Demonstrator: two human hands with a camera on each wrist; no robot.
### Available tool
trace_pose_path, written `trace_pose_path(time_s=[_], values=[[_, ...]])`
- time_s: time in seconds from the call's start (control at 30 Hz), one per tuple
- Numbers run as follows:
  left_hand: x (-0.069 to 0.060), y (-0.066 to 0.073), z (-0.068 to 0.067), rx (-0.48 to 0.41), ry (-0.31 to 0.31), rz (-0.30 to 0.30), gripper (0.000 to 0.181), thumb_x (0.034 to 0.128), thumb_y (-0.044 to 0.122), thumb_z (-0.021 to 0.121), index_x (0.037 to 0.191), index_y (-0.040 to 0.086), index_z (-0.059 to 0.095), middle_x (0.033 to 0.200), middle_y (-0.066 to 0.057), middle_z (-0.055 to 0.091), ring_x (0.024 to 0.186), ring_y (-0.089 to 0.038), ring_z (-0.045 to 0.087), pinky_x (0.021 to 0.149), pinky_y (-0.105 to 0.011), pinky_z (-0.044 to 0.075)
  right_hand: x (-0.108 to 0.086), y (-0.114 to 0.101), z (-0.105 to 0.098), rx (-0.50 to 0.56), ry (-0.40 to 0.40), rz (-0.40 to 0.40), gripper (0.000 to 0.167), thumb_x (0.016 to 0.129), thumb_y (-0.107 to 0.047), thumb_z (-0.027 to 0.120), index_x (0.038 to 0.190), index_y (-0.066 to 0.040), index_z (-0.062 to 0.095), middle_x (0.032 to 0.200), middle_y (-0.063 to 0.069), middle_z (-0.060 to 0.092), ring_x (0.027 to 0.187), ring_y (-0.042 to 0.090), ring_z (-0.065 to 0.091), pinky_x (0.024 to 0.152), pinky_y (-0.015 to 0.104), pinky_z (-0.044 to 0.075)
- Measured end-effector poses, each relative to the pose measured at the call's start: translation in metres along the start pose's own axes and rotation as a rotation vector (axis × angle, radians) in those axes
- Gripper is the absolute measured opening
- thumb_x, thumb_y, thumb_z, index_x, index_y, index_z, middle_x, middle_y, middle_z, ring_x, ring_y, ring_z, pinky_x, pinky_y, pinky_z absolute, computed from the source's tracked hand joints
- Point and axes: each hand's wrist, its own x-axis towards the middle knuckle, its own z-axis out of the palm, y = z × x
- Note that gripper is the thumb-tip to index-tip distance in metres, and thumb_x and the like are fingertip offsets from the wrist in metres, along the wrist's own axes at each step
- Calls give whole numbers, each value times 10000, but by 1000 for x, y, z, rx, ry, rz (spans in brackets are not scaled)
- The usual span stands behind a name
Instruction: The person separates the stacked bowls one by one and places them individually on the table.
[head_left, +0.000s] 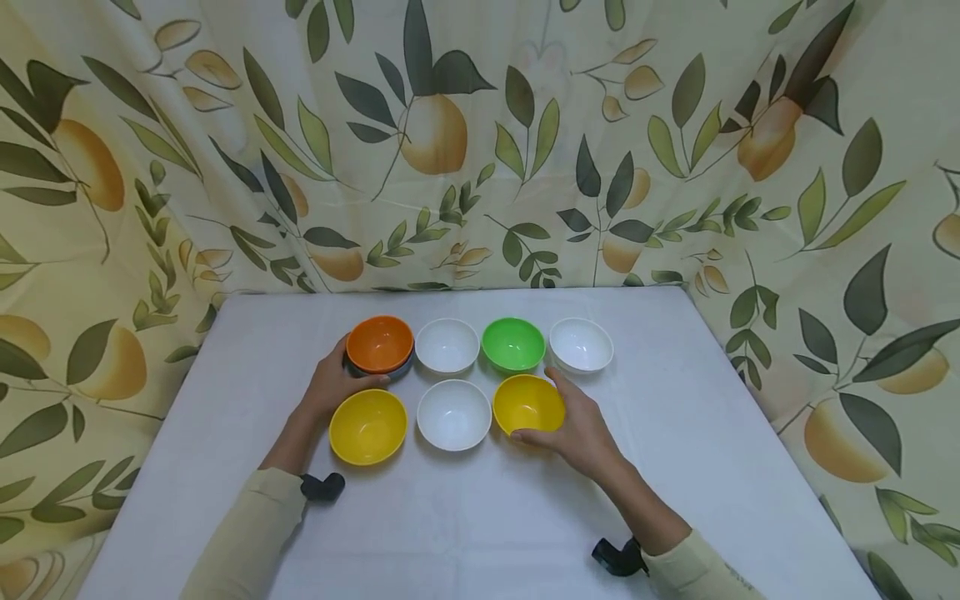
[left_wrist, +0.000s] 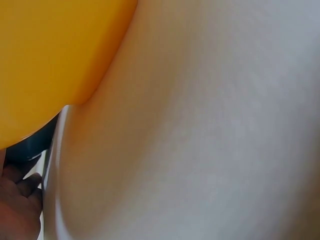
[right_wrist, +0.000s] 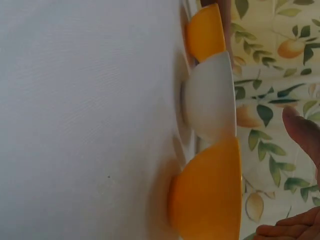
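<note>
At the left of the back row, an orange bowl (head_left: 380,343) sits inside a dark grey-blue bowl (head_left: 402,369). My left hand (head_left: 333,385) holds this pair, its thumb along the dark bowl's near side and its fingers at the left. The left wrist view shows part of that hand (left_wrist: 20,205) at the dark bowl (left_wrist: 32,142), partly hidden by a yellow bowl (left_wrist: 55,55). Around the right-hand yellow bowl (head_left: 525,403), my right hand (head_left: 585,429) spreads thumb and fingers. In the right wrist view they appear apart, beyond the rim of this yellow bowl (right_wrist: 207,195).
White (head_left: 447,346), green (head_left: 513,344) and another white bowl (head_left: 581,345) continue the back row. The front row has a yellow bowl (head_left: 368,427) and a white bowl (head_left: 453,415) left of the right-hand yellow one. A white cloth (head_left: 465,525) covers the table; a patterned curtain (head_left: 525,167) hangs behind.
</note>
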Motion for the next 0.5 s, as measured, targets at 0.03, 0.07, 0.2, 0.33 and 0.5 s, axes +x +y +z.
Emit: trace_pose_path(time_s=[0.03, 0.07, 0.2, 0.33, 0.5], values=[[0, -1, 1, -4, -1, -2, 1260, 755, 586, 912, 1681, 111, 202, 1674, -169, 338, 1518, -384, 330, 1231, -613, 257, 0, -4, 0, 10, 2, -10, 1161, 731, -411, 977, 1612, 3, 344, 1630, 206, 403, 1433, 438, 446, 1129, 632, 418], [0, -1, 1, -9, -2, -2, 1260, 755, 587, 911, 1681, 113, 202, 1674, -169, 339, 1517, -384, 332, 1230, -615, 259, 1, -7, 0, 16, 2, -26, 1156, 730, -401, 980, 1613, -5, 349, 1631, 195, 407, 1431, 431, 452, 1129, 626, 422], [-1, -1, 2, -13, -1, 0, 1255, 759, 591, 907, 1681, 113, 202, 1674, -168, 338, 1516, -383, 332, 1227, -616, 265, 6, -23, 4, 24, -6, -106, 1133, 722, -370, 990, 1605, -16, 374, 1625, 166, 427, 1434, 411, 458, 1131, 620, 423], [-1, -1, 2, -4, -8, 3, 1249, 768, 590, 902, 1681, 112, 198, 1674, -169, 338, 1514, -383, 336, 1225, -615, 271, 15, -41, 7, 31, -40, -177, 1145, 712, -377, 999, 1604, -16, 379, 1627, 143, 431, 1471, 380, 424, 1158, 596, 399], [0, -1, 1, 10, -1, 5, 1262, 753, 614, 901, 1680, 117, 204, 1670, -167, 345, 1510, -384, 342, 1221, -618, 279, 36, -71, 11, 31, -111, -228, 1158, 728, -444, 979, 1626, -56, 358, 1635, 118, 424, 1497, 336, 394, 1179, 560, 387]])
